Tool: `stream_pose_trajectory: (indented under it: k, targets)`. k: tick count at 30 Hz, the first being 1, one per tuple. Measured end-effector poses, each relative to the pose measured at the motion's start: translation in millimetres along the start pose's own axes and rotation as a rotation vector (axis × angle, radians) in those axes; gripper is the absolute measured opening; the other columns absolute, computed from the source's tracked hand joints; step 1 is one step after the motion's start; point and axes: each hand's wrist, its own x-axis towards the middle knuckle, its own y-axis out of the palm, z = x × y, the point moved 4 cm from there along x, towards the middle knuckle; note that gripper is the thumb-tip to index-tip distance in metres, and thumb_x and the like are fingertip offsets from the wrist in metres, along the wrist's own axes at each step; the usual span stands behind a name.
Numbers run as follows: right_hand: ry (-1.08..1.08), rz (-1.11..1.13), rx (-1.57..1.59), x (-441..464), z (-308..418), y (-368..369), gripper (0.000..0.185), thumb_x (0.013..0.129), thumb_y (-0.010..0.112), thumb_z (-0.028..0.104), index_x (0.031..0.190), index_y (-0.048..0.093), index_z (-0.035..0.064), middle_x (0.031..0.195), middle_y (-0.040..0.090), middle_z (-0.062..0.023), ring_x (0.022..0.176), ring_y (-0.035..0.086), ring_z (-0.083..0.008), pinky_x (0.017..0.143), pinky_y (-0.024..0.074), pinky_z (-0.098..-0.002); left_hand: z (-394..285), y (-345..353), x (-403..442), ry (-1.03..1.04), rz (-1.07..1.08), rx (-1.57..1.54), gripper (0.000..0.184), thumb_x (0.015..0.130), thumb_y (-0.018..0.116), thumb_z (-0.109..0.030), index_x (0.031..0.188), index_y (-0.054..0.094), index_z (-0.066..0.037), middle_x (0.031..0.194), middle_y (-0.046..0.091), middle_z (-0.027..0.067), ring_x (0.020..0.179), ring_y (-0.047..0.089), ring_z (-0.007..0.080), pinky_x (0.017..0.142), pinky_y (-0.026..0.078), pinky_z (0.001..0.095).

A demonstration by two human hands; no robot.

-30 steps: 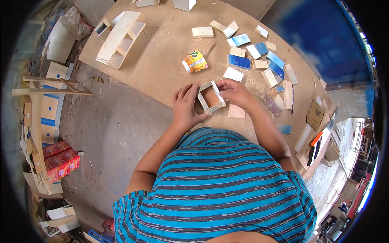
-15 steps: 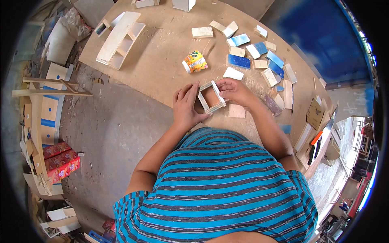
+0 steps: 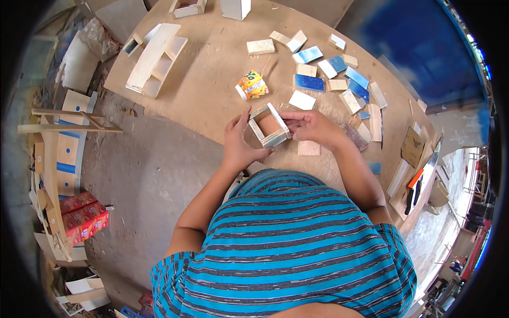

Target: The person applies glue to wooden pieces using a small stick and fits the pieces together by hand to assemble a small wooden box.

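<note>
A small wooden box frame (image 3: 275,139), square with an open middle, is held tilted between my two hands just above the table's near edge. My left hand (image 3: 237,142) curves around its left side, fingers along the far left edge and thumb by the near corner. From the right, my right hand (image 3: 316,129) grips the other side; some of its fingertips are hidden behind the frame wall. A pale pinkish wood block (image 3: 308,148) lies just below my right hand. Beyond the frame are a white-topped block (image 3: 302,100) and a yellow printed cup (image 3: 252,86) on its side.
Several loose wood blocks, some painted blue (image 3: 308,82), are spread over the right of the wooden table (image 3: 212,69). A wooden shelf unit (image 3: 154,58) stands at the far left. An orange-and-black tool (image 3: 415,185) lies at the right. Red boxes (image 3: 85,217) sit on the floor.
The box frame has tilted, showing more of its near wall, and shifted slightly left with my hands. My right hand's fingers have moved lower along its side.
</note>
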Motion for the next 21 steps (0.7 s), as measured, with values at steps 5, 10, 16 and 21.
stream_pose_trajectory:
  k: [5,10,16,21]
  targets:
    - [-0.087,-0.098,-0.123,-16.2,24.0,13.7,0.06,0.081,0.069,0.0,0.138,0.051,0.001,0.124,0.06,-0.0114,0.108,0.06,-0.0152,0.092,0.0509,-0.0302,-10.5,-10.8,0.0,-0.013,0.02,-0.19,0.119,0.049,0.088,-0.032,0.149,0.032,-0.002,0.133,0.05,0.0215,0.125,0.049,0.0356,0.107,0.039,0.0438]
    - [-0.3,-0.212,-0.304,-32.0,50.0,24.5,0.048,0.086,0.069,0.004,0.133,0.058,0.0038,0.123,0.059,-0.013,0.105,0.06,-0.0165,0.09,0.052,-0.0309,-23.1,-15.9,5.3,0.049,0.053,-0.462,0.119,0.052,0.089,-0.026,0.15,0.028,0.004,0.143,0.043,0.0231,0.131,0.047,0.0305,0.11,0.036,0.0428]
    - [-0.507,-0.301,-0.501,-48.0,80.2,41.9,0.047,0.084,0.071,0.007,0.129,0.061,0.0023,0.119,0.059,-0.0135,0.103,0.061,-0.0202,0.089,0.052,-0.0318,-47.5,-20.8,5.6,-0.035,0.141,-0.867,0.122,0.055,0.091,-0.02,0.151,0.02,0.007,0.149,0.036,0.0204,0.133,0.044,0.0275,0.112,0.034,0.0398]
    - [-0.619,-0.321,-0.536,-54.6,88.4,47.5,0.05,0.082,0.074,0.01,0.129,0.061,0.0021,0.117,0.061,-0.0136,0.102,0.062,-0.0211,0.088,0.0522,-0.0324,-60.4,-25.2,3.6,-0.009,0.132,-0.949,0.121,0.057,0.091,-0.015,0.152,0.018,0.003,0.148,0.037,0.0199,0.132,0.044,0.0279,0.112,0.035,0.0386]
